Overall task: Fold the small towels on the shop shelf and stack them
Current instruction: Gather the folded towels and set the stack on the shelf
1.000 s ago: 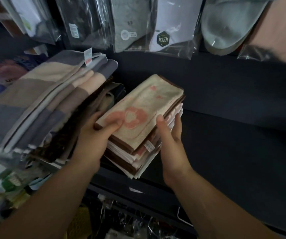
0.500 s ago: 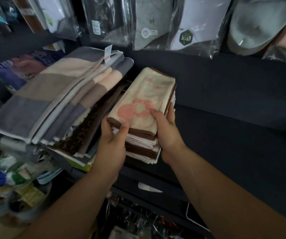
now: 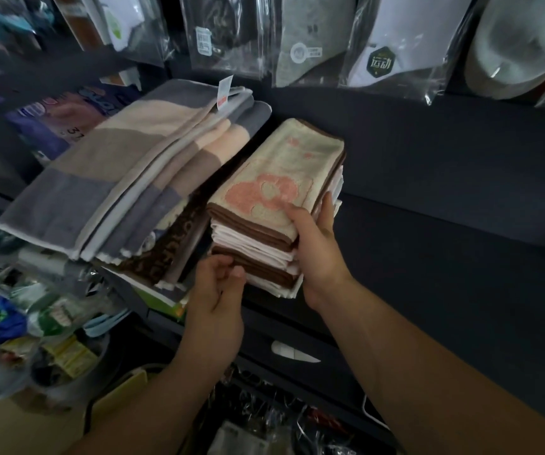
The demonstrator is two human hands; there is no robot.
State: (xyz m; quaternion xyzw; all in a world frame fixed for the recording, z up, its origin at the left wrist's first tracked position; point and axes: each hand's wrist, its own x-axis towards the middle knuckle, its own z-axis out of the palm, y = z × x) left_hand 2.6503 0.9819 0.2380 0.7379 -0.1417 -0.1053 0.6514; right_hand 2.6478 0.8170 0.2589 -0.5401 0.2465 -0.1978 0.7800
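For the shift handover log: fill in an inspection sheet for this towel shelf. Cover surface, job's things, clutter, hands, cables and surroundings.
Surface: dark shelf, towels on its left part.
Job's things: stack of small towels, folded, top one cream with a pink flower, brown and white layers beneath.
Clutter: pile of striped towels right beside the stack on its left; tub of small packets lower down.
Hands: right hand grips the stack's near right corner, thumb on top; left hand curled at the lower layers' near edge, pinch unclear.
Cables: thin white line under the shelf, possibly a cord.
Surroundings: bagged goods hang above.
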